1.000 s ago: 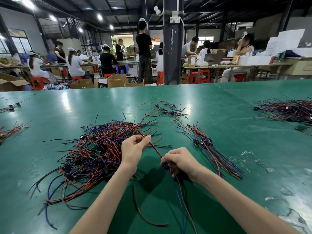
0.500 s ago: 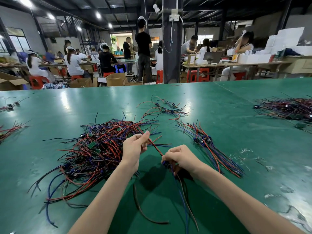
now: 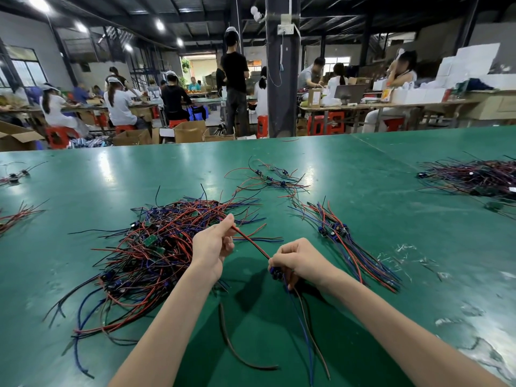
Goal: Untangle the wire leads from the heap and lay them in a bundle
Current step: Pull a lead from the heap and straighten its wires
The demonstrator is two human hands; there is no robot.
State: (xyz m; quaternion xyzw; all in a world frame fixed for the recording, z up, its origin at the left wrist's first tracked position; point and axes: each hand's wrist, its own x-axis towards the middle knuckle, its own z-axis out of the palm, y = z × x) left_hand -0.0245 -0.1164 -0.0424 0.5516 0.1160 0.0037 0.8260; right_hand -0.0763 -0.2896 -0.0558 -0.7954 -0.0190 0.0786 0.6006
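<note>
Red lead (image 3: 251, 242), taut at frame centre, is pinched by the left hand (image 3: 210, 248) beside the heap (image 3: 145, 255), while the right hand (image 3: 301, 261) is curled round its blue module (image 3: 276, 272) end. Should the lead be snagged in the tangle, a hard pull could drag the heap or tear a wire from its board. Counted: one heap left of centre, one laid bundle (image 3: 335, 231) right of centre, one stray dark wire (image 3: 222, 319) at the bottom.
</note>
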